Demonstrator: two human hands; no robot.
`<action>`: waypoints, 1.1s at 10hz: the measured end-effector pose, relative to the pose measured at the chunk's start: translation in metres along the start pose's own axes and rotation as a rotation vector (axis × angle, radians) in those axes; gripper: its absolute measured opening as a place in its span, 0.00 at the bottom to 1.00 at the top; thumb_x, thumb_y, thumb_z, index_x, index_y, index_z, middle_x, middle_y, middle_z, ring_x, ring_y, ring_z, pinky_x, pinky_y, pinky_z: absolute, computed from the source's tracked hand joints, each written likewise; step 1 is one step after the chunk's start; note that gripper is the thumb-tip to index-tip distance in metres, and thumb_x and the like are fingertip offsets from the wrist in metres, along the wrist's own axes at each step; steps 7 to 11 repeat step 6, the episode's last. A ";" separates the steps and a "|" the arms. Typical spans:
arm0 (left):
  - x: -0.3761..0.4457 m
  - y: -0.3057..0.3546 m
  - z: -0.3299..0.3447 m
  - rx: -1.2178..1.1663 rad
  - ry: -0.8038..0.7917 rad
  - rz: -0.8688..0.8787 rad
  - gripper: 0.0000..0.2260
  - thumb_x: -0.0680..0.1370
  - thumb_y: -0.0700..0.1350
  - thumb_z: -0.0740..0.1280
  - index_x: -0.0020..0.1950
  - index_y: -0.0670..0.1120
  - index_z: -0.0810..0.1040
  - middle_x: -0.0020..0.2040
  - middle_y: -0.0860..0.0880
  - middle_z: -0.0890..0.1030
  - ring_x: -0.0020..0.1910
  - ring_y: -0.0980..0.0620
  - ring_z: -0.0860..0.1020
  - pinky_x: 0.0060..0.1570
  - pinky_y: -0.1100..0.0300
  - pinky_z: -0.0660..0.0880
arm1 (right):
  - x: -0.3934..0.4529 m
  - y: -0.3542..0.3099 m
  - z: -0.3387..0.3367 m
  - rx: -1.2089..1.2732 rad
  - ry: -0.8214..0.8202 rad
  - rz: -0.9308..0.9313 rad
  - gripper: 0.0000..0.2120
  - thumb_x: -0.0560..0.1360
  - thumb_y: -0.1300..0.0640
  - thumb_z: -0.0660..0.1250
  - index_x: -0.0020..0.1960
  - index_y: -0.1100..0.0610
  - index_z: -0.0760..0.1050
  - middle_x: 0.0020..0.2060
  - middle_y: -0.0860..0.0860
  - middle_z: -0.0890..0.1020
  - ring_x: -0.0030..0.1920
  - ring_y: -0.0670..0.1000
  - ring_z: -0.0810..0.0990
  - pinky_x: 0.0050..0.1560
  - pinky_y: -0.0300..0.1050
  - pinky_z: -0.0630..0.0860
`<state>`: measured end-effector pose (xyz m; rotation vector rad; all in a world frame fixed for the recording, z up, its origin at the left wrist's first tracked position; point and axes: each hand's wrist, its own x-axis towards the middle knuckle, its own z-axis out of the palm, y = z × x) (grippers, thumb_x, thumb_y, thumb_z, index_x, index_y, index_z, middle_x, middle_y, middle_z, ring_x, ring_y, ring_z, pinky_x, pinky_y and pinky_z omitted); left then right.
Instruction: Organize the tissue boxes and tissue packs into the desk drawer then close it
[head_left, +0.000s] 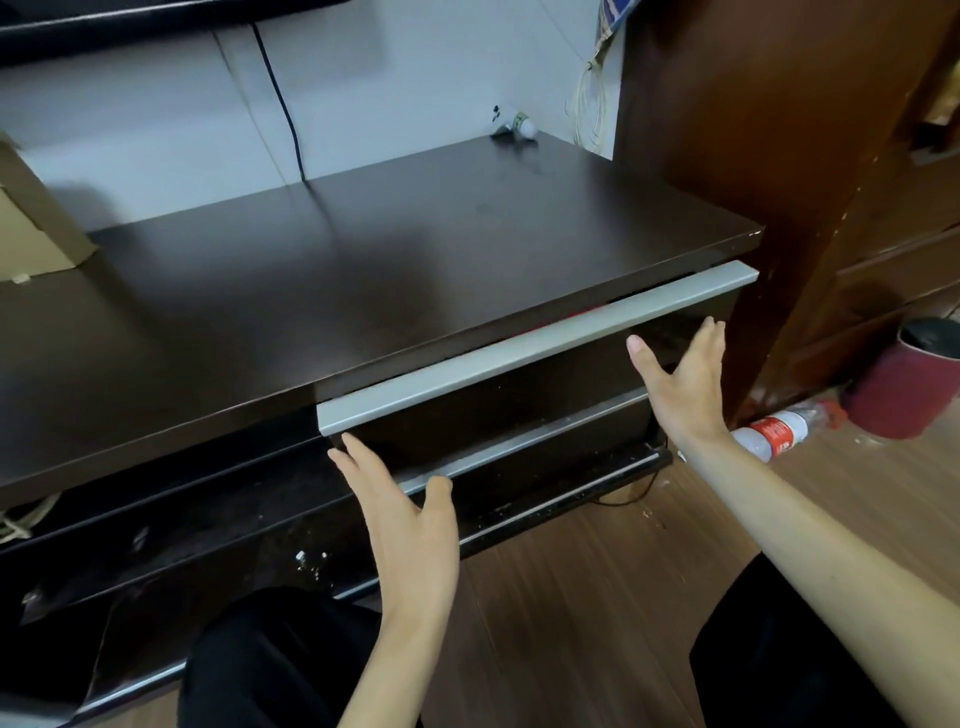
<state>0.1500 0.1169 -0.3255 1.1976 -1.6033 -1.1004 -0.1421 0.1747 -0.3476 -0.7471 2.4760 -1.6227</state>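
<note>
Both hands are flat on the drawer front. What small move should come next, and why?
Probably push the drawer straight in with the left hand and right hand together: a narrow gap still shows under the desk top, with something red in it.

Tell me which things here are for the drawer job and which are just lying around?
For the job: drawer, left hand, right hand, both open at its front.
Just lying around: plastic bottle, red bin, cardboard box, small white bottle.

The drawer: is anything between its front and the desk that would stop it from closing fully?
Nothing visible blocks it. The drawer is nearly shut, with a narrow gap under the desk top showing something red. Left hand and right hand are open against its front.
</note>
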 end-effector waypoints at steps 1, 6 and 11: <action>0.018 0.001 0.006 0.023 0.025 0.009 0.40 0.79 0.40 0.63 0.79 0.56 0.38 0.79 0.58 0.34 0.73 0.65 0.44 0.66 0.68 0.50 | 0.005 -0.008 0.014 -0.008 -0.045 0.009 0.43 0.83 0.39 0.61 0.85 0.58 0.41 0.85 0.55 0.42 0.84 0.56 0.44 0.79 0.49 0.48; 0.052 -0.027 -0.003 0.258 -0.086 0.275 0.38 0.78 0.36 0.65 0.79 0.59 0.50 0.79 0.66 0.44 0.71 0.62 0.65 0.55 0.59 0.76 | 0.007 -0.033 0.024 0.162 -0.175 0.073 0.31 0.84 0.57 0.65 0.83 0.54 0.58 0.83 0.52 0.60 0.82 0.52 0.60 0.81 0.50 0.55; 0.052 -0.027 -0.003 0.258 -0.086 0.275 0.38 0.78 0.36 0.65 0.79 0.59 0.50 0.79 0.66 0.44 0.71 0.62 0.65 0.55 0.59 0.76 | 0.007 -0.033 0.024 0.162 -0.175 0.073 0.31 0.84 0.57 0.65 0.83 0.54 0.58 0.83 0.52 0.60 0.82 0.52 0.60 0.81 0.50 0.55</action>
